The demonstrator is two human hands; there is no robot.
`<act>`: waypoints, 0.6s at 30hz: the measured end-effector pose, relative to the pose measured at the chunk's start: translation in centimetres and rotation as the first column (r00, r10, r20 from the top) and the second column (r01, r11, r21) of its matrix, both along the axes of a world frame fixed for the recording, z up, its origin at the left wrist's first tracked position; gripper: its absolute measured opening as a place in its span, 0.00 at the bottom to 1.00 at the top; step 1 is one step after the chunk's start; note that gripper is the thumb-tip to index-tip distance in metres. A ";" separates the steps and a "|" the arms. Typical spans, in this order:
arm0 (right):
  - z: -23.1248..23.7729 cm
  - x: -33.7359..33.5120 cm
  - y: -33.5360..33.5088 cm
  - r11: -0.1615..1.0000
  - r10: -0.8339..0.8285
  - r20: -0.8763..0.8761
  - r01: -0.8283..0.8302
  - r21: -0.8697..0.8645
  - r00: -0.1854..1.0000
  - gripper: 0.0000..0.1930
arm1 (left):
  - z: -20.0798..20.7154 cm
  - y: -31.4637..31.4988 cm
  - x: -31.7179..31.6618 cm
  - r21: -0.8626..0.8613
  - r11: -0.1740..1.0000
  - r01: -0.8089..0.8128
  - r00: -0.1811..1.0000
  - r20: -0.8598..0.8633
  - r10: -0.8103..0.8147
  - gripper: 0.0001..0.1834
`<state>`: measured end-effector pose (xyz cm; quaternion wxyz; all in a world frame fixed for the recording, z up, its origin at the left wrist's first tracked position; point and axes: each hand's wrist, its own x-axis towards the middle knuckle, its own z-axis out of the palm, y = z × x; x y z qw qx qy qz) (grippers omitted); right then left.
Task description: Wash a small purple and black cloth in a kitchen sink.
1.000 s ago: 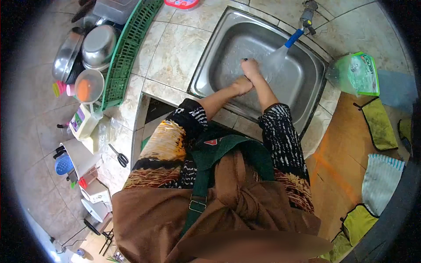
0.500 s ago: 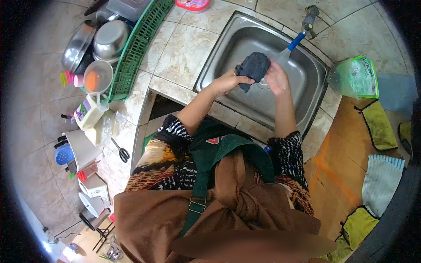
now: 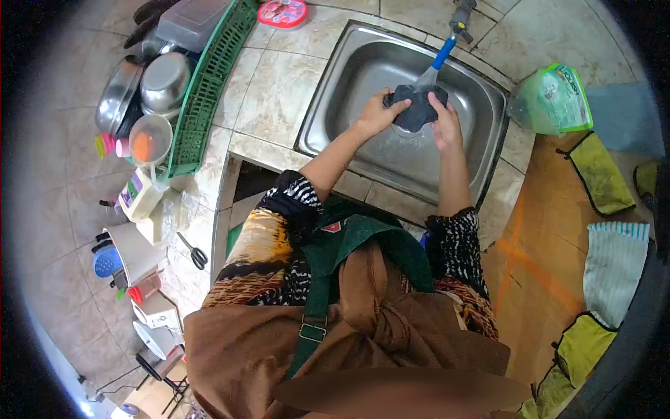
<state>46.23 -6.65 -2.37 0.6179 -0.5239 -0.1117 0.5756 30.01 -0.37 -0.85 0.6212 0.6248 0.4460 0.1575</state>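
A wet dark grey cloth [image 3: 417, 110] is held between my two hands over the steel sink [image 3: 335, 91]. My left hand [image 3: 379, 112] grips its left side, thumb on top. At its right side my right hand [image 3: 445, 122] pinches the edge, thumb over the cloth. Water runs from the tap with a blue spout [image 3: 444, 53] onto the top of the cloth. The cloth partly covers the drain below it.
Left of the sink, a green plastic rack [image 3: 202, 91] holds metal bowls [image 3: 166, 82]. Black scissors [image 3: 193, 251] lie on the tiled counter by a white jug [image 3: 139, 195]. A green-and-clear refill pouch [image 3: 555, 101] stands right of the sink. A pink-lidded container [image 3: 283, 12] sits at the back.
The cloth has moved under the water stream and is spread wider between both hands. My right hand, earlier open beside it, now grips its right edge.
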 end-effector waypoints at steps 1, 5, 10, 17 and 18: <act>-0.2 0.1 0.0 0.999 -0.030 0.071 0.027 0.044 0.997 0.14 | -0.4 -0.3 0.7 0.019 0.996 -0.090 0.995 0.041 0.090 0.24; -0.2 -0.1 0.2 0.993 0.000 -0.088 0.011 0.115 0.996 0.14 | -5.5 0.4 1.4 0.088 0.989 -0.121 0.991 0.075 0.115 0.22; -1.5 -2.2 1.0 0.959 -0.265 -0.011 0.265 0.099 0.964 0.20 | -5.4 1.1 2.6 0.511 0.859 0.033 0.952 -0.278 0.130 0.20; -2.7 -2.2 1.9 0.983 -0.166 0.675 0.066 0.171 0.719 0.17 | -6.1 1.5 4.9 -0.331 0.944 0.010 0.998 0.056 0.009 0.18; -3.3 -0.9 2.0 0.982 -0.181 0.533 0.121 0.146 0.826 0.17 | -6.6 1.9 4.8 -0.515 0.856 -0.032 0.992 0.091 0.092 0.19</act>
